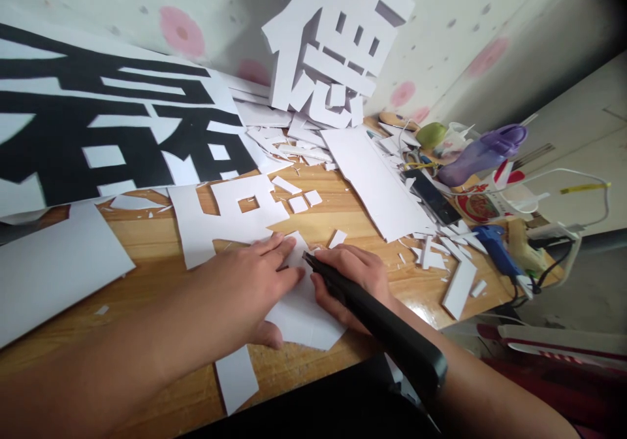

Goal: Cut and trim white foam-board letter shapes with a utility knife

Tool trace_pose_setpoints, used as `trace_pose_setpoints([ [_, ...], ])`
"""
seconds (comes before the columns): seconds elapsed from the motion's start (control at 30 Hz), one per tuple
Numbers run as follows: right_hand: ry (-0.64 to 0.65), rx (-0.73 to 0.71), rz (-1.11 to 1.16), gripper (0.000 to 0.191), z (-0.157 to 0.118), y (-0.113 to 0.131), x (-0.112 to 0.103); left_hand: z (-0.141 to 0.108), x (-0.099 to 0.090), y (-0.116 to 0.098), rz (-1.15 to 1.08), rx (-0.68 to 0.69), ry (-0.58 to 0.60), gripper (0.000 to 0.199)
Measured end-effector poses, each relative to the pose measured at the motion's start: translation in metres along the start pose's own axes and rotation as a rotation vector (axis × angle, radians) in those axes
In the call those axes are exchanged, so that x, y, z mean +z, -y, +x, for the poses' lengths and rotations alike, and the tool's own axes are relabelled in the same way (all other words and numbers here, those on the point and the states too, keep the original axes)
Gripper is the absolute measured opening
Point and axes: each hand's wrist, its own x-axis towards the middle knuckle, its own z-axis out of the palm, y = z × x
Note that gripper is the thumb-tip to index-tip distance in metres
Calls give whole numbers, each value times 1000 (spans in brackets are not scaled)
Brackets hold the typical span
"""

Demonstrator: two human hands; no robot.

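My left hand [249,281] lies flat with fingers spread on a white foam-board piece [304,315] near the front of the wooden table [343,213]. My right hand [350,276] grips a long black cutting tool [372,321], its tip resting on the white piece close to my left fingertips. Just behind my hands lies a white cut-out character shape [225,213] with square holes.
A large white cut-out character [333,40] leans on the dotted wall over a heap of offcuts. A black-and-white printed sheet [98,125] covers the left. At right lie a white board [377,184], a phone [431,194], a blue glue gun [497,249], cables and scraps.
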Motion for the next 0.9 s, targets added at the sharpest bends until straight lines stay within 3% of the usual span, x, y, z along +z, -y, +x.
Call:
trace_pose_setpoints([
  [0.53,87,-3,3,14,-8,4,-16,-1,5,3,-49,-31,-46,75],
  [0.9,63,9,4,15,-9,7,-13,-2,-2,-1,-43,-47,-30,75],
])
